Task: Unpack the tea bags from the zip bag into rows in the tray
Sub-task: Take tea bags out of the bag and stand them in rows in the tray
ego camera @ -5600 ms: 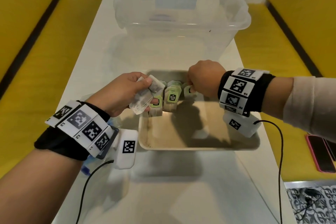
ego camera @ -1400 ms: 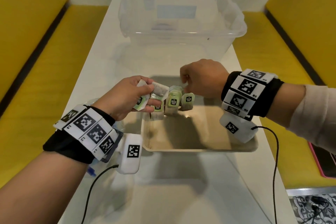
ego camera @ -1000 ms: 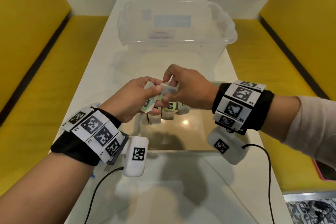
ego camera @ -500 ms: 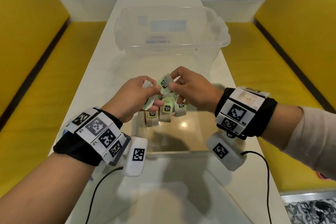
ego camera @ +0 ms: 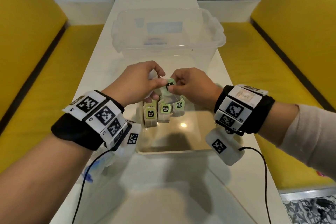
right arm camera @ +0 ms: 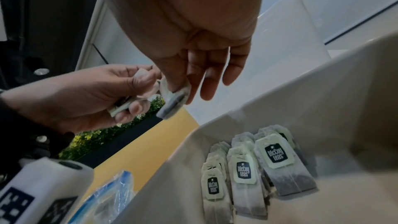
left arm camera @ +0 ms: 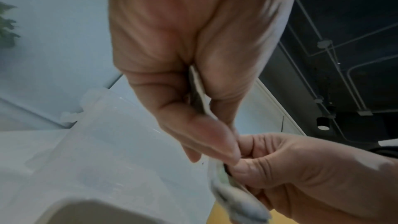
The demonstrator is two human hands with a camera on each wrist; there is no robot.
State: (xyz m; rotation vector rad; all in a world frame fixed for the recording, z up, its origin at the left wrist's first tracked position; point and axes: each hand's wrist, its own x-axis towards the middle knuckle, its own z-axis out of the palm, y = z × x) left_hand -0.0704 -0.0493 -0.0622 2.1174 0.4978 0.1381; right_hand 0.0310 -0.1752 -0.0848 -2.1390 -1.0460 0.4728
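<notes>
My left hand (ego camera: 154,85) grips a small bunch of tea bags (right arm camera: 120,106) above the far end of the beige tray (ego camera: 172,148). Right beside it, my right hand (ego camera: 172,85) pinches one tea bag (ego camera: 170,85) by its green tag, its paper pouch (right arm camera: 174,100) hanging below the fingers. The two hands almost touch. Three short rows of tagged tea bags (ego camera: 164,111) lie at the tray's far left end, also shown in the right wrist view (right arm camera: 243,169). The zip bag (ego camera: 101,163) lies on the table under my left wrist, mostly hidden.
A big clear plastic bin (ego camera: 167,31) stands on the white table just beyond the tray. Yellow benches (ego camera: 272,60) run along both sides of the table. The near and right parts of the tray floor (ego camera: 190,132) are bare.
My right hand left the tea bags in the tray, came up to my left hand and took hold of one tea bag from the bunch. The view tilted up.
</notes>
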